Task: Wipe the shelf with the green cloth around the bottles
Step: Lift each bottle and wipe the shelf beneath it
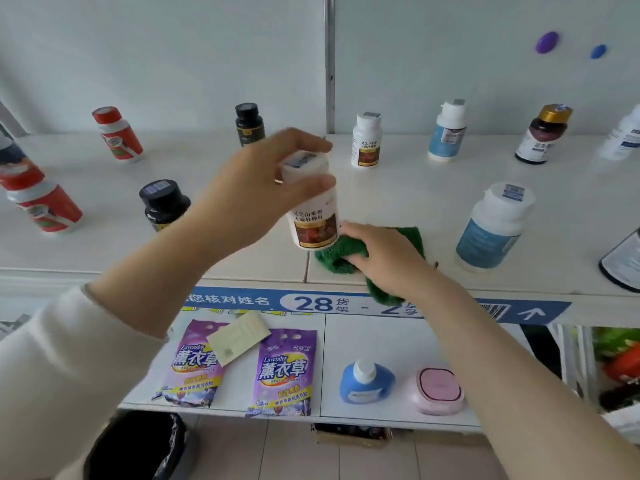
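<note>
The left hand (256, 188) is gripping a smooth white plastic bottle (313, 220) near its cap, fingers curled round it. On the glossy white shelf (398, 188), at its front edge, the right hand (384, 258) is pressing down a nubbly knitted green cloth (337, 254), fingers lying flat together. The palm is hiding much of the cloth, and the bottle's label is showing too blurred to read.

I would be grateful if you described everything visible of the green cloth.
The green cloth is dark green, coarse and knitted-looking, bunched into a thick wad. It lies at the front edge of the white shelf, one end drooping over the blue label strip. The right hand rests on top, covering its middle. The white bottle gripped by the left hand hangs at its left end; whether they touch cannot be told.
</note>
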A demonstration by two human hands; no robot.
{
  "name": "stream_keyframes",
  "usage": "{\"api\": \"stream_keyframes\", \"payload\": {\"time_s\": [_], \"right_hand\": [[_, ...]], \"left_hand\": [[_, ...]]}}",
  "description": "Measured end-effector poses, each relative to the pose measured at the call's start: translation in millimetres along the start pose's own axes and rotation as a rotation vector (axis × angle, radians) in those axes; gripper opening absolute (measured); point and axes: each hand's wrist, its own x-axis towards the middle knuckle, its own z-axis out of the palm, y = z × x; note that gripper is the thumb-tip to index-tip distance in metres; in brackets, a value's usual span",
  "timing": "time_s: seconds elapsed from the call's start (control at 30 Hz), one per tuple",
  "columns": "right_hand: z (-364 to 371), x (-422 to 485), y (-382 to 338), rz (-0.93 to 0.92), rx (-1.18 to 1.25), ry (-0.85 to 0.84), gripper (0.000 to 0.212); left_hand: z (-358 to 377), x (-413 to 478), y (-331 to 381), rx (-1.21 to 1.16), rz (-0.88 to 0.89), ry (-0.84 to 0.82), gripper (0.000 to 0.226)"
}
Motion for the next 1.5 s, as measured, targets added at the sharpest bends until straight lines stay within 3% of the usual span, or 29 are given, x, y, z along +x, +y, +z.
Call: {"api": "stream_keyframes", "payload": {"time_s": [0.1,0.23,0.37,0.47,0.57,0.77,0.93,1.03,1.13,1.2,1.27,1.37,1.5], "right_hand": [[8.2,-35.7,-13.6,-0.102,0.008,-0.064,0.051],[-5.7,-52.5,-28.8,-0.093,0.196,-0.110,0.039],[-30.0,-10.5,-15.6,0.056,0.374,0.204,0.021],[-29.5,32.8,4.7,0.227,0.220,0.373,0.032],[-7.6,64.4,0.9,0.258,0.011,0.240,0.037],[50.5,64.3,-73.3,-0.075,-0.076,-0.026,0.033],[48.9,16.6,-79.6,-0.248,0.013,-0.200,0.052],[34.7,-6.2,-70.5,-0.208,0.122,-0.272,0.045],[8.6,-9.0,-50.3,-0.067,0.230,-0.029,0.040],[-6.1,1.5,-27.8,0.060,0.140,0.222,0.038],[-11.3,14.3,-11.2,0.186,0.024,0.343,0.038],[1.4,24.2,-7.9,0.261,-0.111,0.262,0.041],[23.1,-1.0,-31.2,0.108,-0.081,0.183,0.042]], "left_hand": [[-23.6,-5.0,6.4,-0.028,0.021,0.084,0.025],[-38.5,-10.2,6.9,-0.056,0.005,0.129,0.026],[-46.6,-14.2,3.1,-0.038,-0.010,0.118,0.025],[-53.1,-14.8,-2.2,0.000,-0.022,0.114,0.025],[-59.9,-14.8,-11.4,0.040,-0.029,0.120,0.030],[-69.8,-14.4,-22.9,0.033,-0.006,0.140,0.030],[-68.0,-15.5,-25.1,-0.009,0.005,0.131,0.027],[-64.1,-15.0,-26.8,-0.008,0.009,0.108,0.030],[-57.1,-13.7,-31.1,-0.036,0.010,0.071,0.033],[-50.0,-12.4,-33.1,-0.044,0.010,0.037,0.034],[-42.5,-10.2,-33.4,-0.039,0.015,0.004,0.036],[-31.2,-4.6,-32.1,-0.025,0.036,-0.030,0.037],[-17.0,4.2,-29.5,-0.018,0.061,-0.041,0.037]]}}
